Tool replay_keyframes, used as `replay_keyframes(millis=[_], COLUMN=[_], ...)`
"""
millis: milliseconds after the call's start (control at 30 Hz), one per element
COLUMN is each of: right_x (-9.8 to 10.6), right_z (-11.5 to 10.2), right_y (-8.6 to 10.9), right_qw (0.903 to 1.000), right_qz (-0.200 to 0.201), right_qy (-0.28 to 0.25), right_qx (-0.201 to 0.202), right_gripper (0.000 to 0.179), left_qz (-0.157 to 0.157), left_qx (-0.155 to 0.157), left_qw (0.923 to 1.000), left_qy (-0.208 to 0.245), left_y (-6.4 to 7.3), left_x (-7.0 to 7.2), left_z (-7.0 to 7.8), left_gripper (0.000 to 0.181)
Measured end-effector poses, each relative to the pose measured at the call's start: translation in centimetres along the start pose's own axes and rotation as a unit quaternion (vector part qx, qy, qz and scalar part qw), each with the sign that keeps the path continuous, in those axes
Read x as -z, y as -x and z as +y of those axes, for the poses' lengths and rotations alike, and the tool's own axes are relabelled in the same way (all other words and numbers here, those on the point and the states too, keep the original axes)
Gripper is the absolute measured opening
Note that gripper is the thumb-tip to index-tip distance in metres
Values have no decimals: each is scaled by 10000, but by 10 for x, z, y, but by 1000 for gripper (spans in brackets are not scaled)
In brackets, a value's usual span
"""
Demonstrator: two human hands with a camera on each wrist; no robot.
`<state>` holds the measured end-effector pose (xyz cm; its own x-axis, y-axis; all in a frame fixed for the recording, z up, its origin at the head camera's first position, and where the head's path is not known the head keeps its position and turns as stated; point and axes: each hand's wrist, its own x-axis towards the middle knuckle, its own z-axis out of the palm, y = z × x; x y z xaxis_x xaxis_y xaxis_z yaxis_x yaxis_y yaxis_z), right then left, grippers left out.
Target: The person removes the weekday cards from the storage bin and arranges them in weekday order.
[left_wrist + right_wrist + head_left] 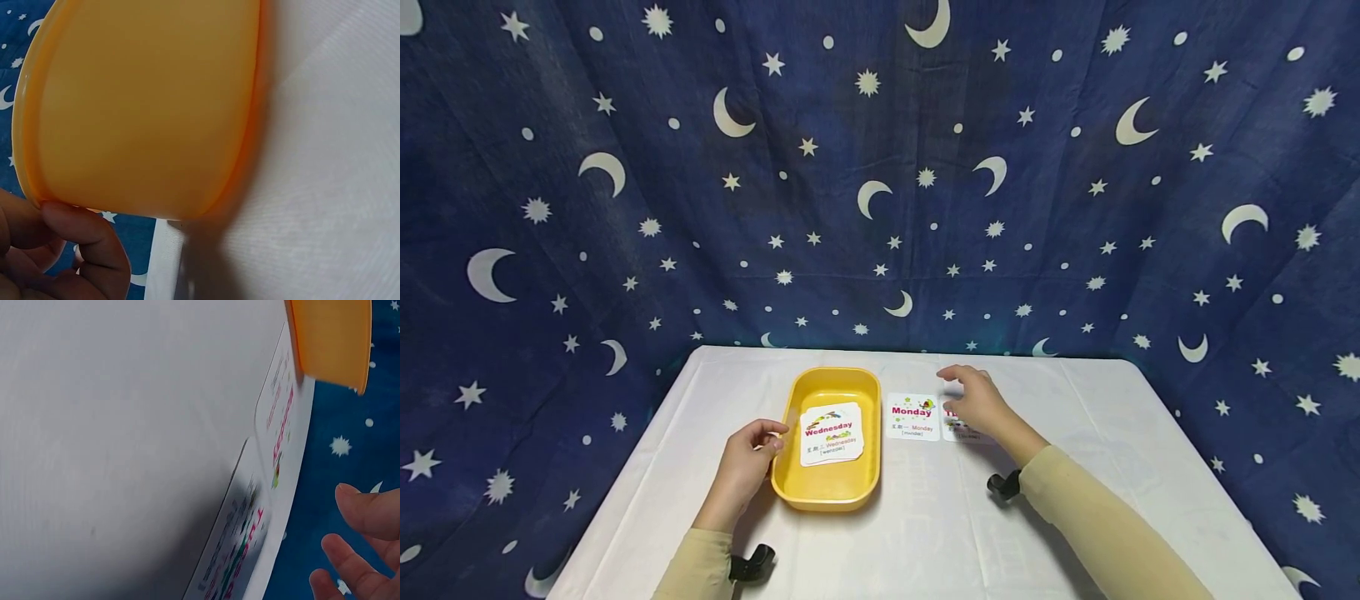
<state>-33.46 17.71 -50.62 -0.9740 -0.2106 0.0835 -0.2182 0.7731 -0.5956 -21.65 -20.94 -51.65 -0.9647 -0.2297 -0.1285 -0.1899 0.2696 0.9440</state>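
A yellow plastic tray [826, 493] stands on the table, with a small stack of white cards inside it. The top card [831, 434] reads Wednesday. My left hand [741, 467] pinches the tray's left rim, and the left wrist view shows its thumb [81, 222] against the tray's edge. Just right of the tray lies the Monday card [913, 423]. Beside it is a second card [957, 430] with red lettering starting with T, partly covered by my right hand [981, 408]. That hand hovers above it, fingers [350, 565] spread and holding nothing.
A white cloth covers the table [917, 533]. Behind it and at the sides hangs a dark blue curtain [835, 192] with moons and stars. Black wrist mounts [752, 564] jut out below both wrists.
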Motion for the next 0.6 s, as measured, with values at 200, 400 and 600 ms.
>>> replay_keyframes(millis=[200, 400, 600], right_x=[-8, -15, -23], right_z=[-15, -31, -50], right_y=[1, 1, 2], right_qw=[9999, 9992, 9976], right_qz=[-56, 87, 110], right_qy=[-98, -257, -441], right_qx=[40, 305, 514], right_gripper=[59, 66, 74], left_qz=[6, 14, 19], left_qx=[31, 39, 14], left_qw=[10000, 10000, 10000], left_qy=[22, 10, -13], left_y=[0, 0, -1], left_x=[0, 0, 0], left_z=[0, -1, -1], left_gripper=[21, 21, 20])
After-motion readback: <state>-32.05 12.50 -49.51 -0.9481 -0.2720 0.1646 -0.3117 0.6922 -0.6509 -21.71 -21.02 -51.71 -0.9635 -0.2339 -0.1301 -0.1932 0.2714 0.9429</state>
